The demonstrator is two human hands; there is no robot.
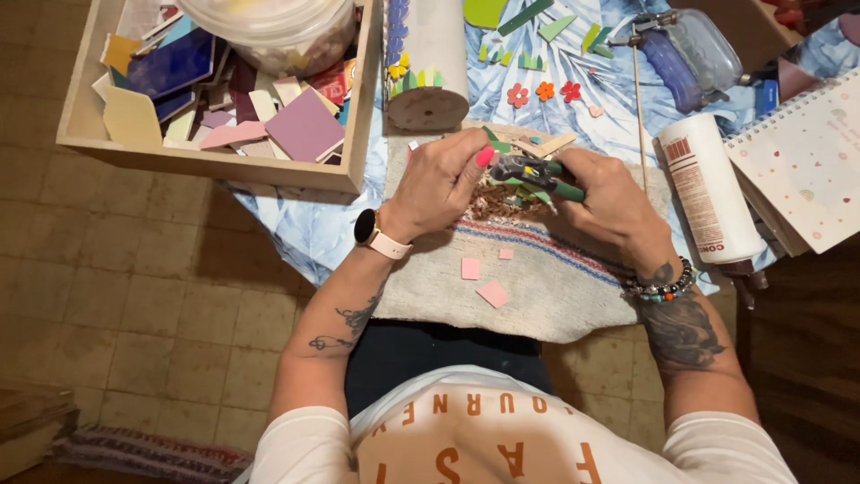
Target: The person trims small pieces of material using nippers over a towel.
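Your left hand point(441, 179) and right hand point(602, 199) meet over the woven cloth point(546, 269) spread on the table point(305, 229), which serves here as the landmark. Your right hand is closed around the green-handled nippers point(530, 172); your left hand is curled, its fingertips pinching something at the tool's head, though that piece is too small and too covered to name. Beneath both hands a heap of brownish and green chips point(502, 202) lies on the cloth, and two pink tile squares point(484, 282) lie on its near part.

Left of the cloth, a shallow wooden box point(215, 161) holds loose tile pieces in blue, purple, pink, cream and yellow. A clear plastic tub point(278, 31) with pale fragments sits at the box's far end, its top cut off by the frame. Beyond the cloth stands a pale cylinder point(428, 63) decorated with small tile flowers. To the right of the cloth lie a white glue bottle point(708, 193) and a spiral notebook point(806, 161), part of which runs out of view. A clear jar point(694, 49) lies beyond them, its contents hard to make out.
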